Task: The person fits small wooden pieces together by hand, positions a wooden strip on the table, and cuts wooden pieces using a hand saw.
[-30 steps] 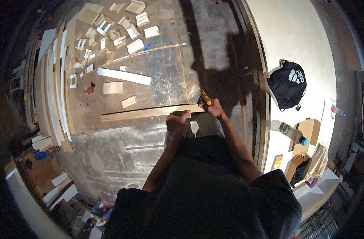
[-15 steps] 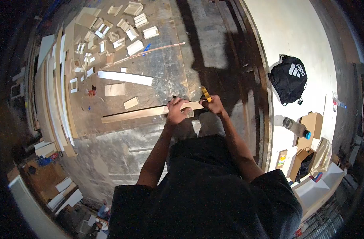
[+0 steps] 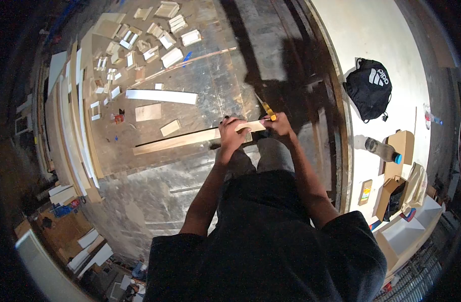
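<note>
A long pale wooden strip (image 3: 177, 141) slants across the work surface in front of me, its right end between my hands. My left hand (image 3: 232, 135) grips the strip near that end, fingers over the far edge and thumb on the near side. Close beside it, my right hand (image 3: 278, 126) is closed around a yellow utility knife (image 3: 269, 111), whose thin tip points away from me. The right thumb touches the strip's end. Beneath the strip, by the left fingers, a small piece of wood (image 3: 248, 137) shows partly.
Small wooden box-like pieces (image 3: 171, 58) lie scattered at the far left, with a white board (image 3: 161, 96) and flat wood pieces (image 3: 148, 112) nearer. Long boards (image 3: 72, 121) are stacked left. On the white table at right are a black drawstring bag (image 3: 369, 90), a bottle (image 3: 383, 150) and cardboard (image 3: 399, 146).
The view has shifted slightly. The knife has turned in my right hand, showing its thin tip more plainly. Both hands remain at the strip's right end.
</note>
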`<state>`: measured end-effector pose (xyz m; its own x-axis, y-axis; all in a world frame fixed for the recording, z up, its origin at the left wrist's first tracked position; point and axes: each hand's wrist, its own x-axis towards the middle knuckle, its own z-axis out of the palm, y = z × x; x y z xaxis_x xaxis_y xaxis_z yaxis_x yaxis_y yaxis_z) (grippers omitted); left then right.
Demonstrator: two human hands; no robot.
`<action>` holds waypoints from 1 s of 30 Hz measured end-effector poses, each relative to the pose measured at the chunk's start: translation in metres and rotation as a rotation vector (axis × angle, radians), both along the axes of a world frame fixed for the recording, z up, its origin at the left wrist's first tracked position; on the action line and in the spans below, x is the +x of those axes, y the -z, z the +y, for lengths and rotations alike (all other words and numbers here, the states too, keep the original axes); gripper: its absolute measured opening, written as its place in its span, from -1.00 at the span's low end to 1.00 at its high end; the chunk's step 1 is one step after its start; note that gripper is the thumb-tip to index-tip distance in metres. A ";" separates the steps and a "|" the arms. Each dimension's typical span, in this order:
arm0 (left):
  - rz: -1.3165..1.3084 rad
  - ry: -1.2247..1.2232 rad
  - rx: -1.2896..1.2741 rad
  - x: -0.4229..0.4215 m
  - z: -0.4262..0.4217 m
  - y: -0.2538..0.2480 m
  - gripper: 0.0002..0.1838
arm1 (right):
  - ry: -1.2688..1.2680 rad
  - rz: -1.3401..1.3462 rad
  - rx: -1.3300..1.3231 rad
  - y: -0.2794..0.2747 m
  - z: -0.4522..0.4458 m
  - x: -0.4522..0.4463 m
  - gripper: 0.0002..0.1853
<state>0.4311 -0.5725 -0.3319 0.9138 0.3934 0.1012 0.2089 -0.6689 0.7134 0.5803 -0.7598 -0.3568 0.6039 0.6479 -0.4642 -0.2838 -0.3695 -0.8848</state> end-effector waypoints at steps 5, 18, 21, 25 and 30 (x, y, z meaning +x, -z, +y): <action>0.180 -0.054 -0.196 0.006 0.010 0.008 -0.68 | 0.094 -0.116 -0.117 -0.004 -0.003 -0.006 -0.63; -0.072 0.049 -0.080 -0.009 0.012 0.009 -0.61 | 0.669 -0.288 -0.080 -0.114 -0.040 -0.145 -0.64; -0.094 0.107 -0.104 -0.011 0.019 -0.006 -0.58 | 0.688 0.002 -0.044 -0.140 -0.028 -0.180 -0.67; -0.144 0.164 -0.100 -0.019 0.026 0.025 -0.62 | 0.615 0.050 0.024 -0.125 -0.013 -0.210 -0.66; -0.142 0.170 -0.117 -0.020 0.028 0.024 -0.63 | 0.577 0.003 -0.017 -0.120 -0.002 -0.221 -0.62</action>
